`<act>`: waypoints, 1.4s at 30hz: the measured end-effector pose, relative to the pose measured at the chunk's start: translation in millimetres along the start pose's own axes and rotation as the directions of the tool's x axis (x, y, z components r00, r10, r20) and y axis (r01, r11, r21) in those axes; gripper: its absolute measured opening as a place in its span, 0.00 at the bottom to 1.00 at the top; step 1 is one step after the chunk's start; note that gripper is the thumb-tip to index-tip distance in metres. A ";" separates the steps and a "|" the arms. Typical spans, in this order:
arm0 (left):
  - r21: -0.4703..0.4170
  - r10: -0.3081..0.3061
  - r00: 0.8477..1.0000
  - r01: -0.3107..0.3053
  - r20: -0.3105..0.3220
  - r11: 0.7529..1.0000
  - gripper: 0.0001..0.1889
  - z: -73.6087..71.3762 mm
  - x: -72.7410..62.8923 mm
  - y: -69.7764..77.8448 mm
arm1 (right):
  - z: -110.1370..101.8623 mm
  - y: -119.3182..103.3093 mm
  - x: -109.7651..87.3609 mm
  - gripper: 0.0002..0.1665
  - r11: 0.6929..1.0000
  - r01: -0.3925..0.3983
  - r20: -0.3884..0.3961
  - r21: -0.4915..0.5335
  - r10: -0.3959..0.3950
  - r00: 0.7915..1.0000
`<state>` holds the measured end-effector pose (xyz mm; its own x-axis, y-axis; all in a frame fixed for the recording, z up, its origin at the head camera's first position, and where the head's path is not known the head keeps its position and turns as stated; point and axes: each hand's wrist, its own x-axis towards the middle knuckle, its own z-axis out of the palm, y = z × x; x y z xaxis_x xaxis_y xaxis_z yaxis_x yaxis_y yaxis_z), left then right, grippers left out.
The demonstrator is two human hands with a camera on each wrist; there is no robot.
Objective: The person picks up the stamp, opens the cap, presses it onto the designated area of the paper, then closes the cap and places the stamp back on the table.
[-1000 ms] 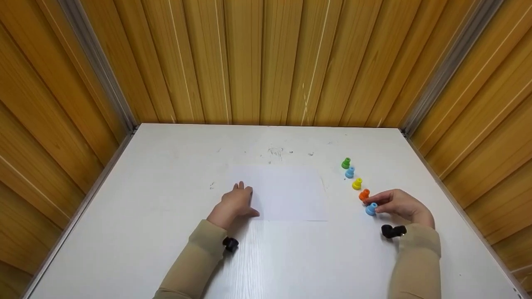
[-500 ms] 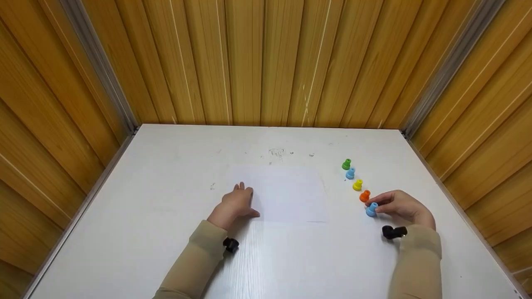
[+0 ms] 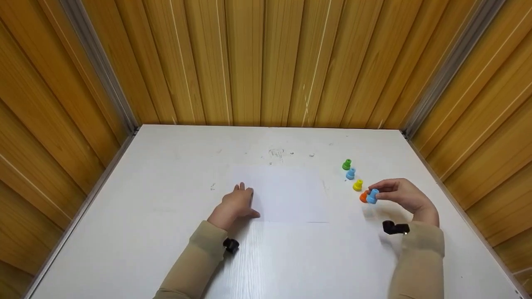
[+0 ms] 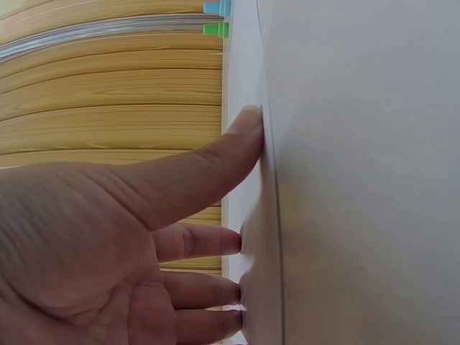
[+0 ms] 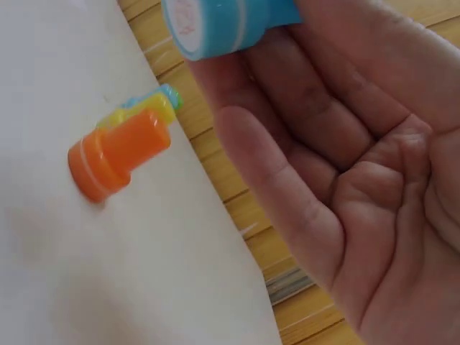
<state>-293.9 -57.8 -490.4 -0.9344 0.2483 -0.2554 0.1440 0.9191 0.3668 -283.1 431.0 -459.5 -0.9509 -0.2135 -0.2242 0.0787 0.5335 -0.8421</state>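
Note:
My right hand pinches a blue toy stamp by its narrow handle, lifted off the table. In the right wrist view, the stamp's round face shows a reddish print. Just behind it stands an orange stamp, partly hidden in the head view. Farther back in the same slanting row are a yellow stamp, another blue stamp and a green stamp. My left hand rests its fingertips and thumb on the left side of a white sheet of paper.
The white table carries some dark scuff marks beyond the paper. Wood-look panels enclose its back and both sides. A small black device sits at my left wrist, another black device at my right.
My right hand has raised the nearest blue stamp from the table, moving up and slightly away from me. The left hand and the paper stay where they were.

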 end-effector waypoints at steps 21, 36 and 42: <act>0.035 -0.006 0.998 0.008 -0.056 0.999 0.43 3.2 4.2 2.0 | 138.5 -98.0 54.5 0.23 0.926 0.294 -0.136 0.238 -0.268 0.954; -0.494 0.325 0.842 -0.521 -0.430 0.696 0.20 13.5 3.1 33.0 | 221.5 -100.2 63.6 0.16 0.864 0.353 -0.257 0.360 -0.272 0.927; -0.539 0.258 0.806 -0.559 -0.533 0.631 0.13 18.3 2.7 34.1 | 232.0 -102.0 64.8 0.17 0.796 0.381 -0.303 0.470 -0.260 0.917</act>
<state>-285.6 -20.1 -494.9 -0.8894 0.2739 0.3659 0.4371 0.2761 0.8560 -283.3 172.9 -501.8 -0.9829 -0.0864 0.1624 -0.1594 -0.0411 -0.9864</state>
